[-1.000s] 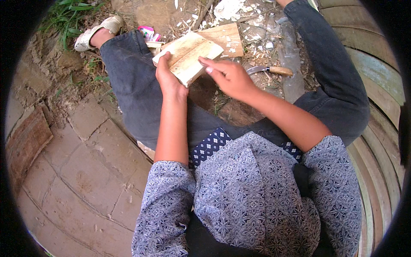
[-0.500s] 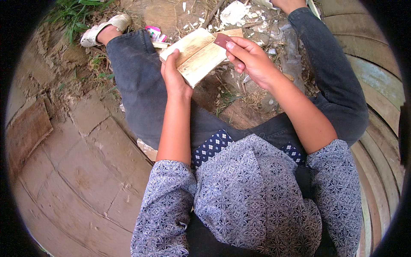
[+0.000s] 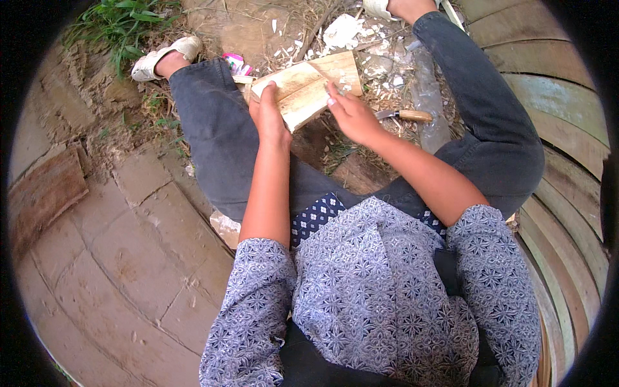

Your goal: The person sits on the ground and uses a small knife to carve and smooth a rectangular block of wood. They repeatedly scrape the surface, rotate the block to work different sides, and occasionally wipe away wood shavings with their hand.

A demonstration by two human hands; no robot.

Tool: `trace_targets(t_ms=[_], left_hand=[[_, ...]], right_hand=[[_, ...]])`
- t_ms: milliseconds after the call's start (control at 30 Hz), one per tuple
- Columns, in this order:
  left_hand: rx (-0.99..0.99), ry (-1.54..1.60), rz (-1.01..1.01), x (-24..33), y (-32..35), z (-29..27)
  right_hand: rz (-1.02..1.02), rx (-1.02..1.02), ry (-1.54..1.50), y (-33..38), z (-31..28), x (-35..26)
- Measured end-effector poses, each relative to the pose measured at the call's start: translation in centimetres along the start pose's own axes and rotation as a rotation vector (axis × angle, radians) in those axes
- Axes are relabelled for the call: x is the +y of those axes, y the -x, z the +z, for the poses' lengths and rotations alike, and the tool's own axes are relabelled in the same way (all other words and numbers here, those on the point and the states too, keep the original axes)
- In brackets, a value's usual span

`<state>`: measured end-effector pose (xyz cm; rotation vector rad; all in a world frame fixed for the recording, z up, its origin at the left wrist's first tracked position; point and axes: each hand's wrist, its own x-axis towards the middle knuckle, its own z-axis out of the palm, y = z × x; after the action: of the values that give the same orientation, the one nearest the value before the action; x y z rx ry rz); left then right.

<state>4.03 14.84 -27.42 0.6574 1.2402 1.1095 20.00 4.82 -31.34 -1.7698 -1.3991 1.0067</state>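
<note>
Moved: right hand (image 3: 351,116) has dropped from the board's top edge to its right side, fingertips resting there.
Board: wooden board (image 3: 308,87) tilted over the knees.
Left hand: left hand (image 3: 269,116) clasps its lower-left edge.
Around: knife (image 3: 403,115) just right; wood chips (image 3: 377,61) beyond.

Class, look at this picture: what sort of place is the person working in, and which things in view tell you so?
Probably an outdoor yard used for woodcarving: bare dirt with grass, pale wood chips scattered on the ground, and a wooden-handled knife lying beside the board the hands hold.
</note>
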Motion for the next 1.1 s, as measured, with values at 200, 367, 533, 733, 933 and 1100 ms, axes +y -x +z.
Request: trace_targets(t_ms=[200, 367, 533, 733, 933, 1100], left_hand=[[0.014, 0.105, -0.109, 0.5, -0.2, -0.2], [0.035, 0.167, -0.205, 0.3, -0.5, -1.3], [0.038, 0.17, -0.284, 1.1, -0.1, -0.7], [0.061, 0.114, -0.26, 1.7, 0.3, -0.4], [0.057, 0.209, -0.329, 2.7, 0.5, -0.6], [0.032, 0.265, -0.293, 2.0, 0.4, -0.5]], right_hand=[[-0.05, -0.027, -0.078, -0.1, -0.6, 0.7], [-0.07, -0.017, -0.105, 1.1, 0.1, -1.0], [-0.046, -0.025, -0.096, 0.2, -0.5, -1.2], [0.093, 0.006, -0.06, -2.0, -2.0, -0.1], [0.245, -0.077, -0.131, -0.3, -1.8, 1.4], [0.245, 0.187, -0.346, -2.4, -2.8, 2.7]])
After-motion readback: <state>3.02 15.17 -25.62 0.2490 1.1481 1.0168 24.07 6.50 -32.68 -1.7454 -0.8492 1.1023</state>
